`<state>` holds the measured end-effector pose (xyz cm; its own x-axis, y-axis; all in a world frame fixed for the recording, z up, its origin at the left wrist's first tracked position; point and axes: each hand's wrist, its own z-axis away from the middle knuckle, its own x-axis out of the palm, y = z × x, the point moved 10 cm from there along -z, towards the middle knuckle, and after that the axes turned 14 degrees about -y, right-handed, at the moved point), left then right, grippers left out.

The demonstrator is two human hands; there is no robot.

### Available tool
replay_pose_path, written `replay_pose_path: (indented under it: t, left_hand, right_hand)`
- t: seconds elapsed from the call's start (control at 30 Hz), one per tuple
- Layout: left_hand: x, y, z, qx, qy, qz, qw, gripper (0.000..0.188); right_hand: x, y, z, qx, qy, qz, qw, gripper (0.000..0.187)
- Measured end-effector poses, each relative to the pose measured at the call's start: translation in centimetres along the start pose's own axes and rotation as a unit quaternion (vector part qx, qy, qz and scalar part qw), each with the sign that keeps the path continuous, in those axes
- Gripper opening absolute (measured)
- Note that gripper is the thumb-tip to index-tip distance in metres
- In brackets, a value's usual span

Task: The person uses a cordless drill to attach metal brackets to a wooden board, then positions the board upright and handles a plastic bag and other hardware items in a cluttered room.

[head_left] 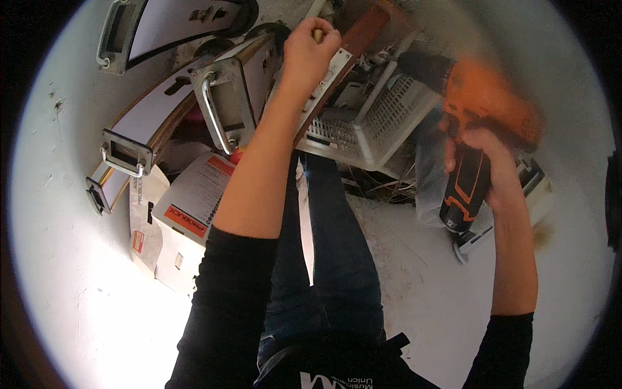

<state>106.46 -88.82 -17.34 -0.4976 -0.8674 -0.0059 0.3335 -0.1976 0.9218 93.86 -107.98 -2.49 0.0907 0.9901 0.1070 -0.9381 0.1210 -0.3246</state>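
My right hand is wrapped round the grip of an orange and black cordless drill. Its black chuck points left toward a reddish-brown board, and motion blurs the drill's upper part. Over the board's left side, my left hand is closed, with a small brass-coloured piece showing between the fingers. What kind of piece it is, I cannot make out. Along the board runs a pale strip with holes, partly covered by my left wrist. The drill's tip is apart from my left hand.
Below the board sits a white slotted plastic basket with odds and ends in it. Long panels with metal handles lean at the left. Beside them stands a white box with orange labels. Loose wires lie under the basket.
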Motion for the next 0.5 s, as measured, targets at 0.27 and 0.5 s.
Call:
replay_pose_path:
  t: [0.27, 0.5]
  left_hand:
    - [-0.5, 2.9, 7.4, -0.077, -0.095, 0.406, 0.906, 0.022]
    - [-0.5, 3.7, 8.6, -0.147, -0.063, -0.31, 0.937, 0.037]
  right_hand:
    - [2.1, 7.3, 2.5, 0.037, -0.033, -0.092, 0.995, 0.042]
    - [3.4, 12.1, 5.5, 0.028, -0.024, -0.212, 0.976, 0.035]
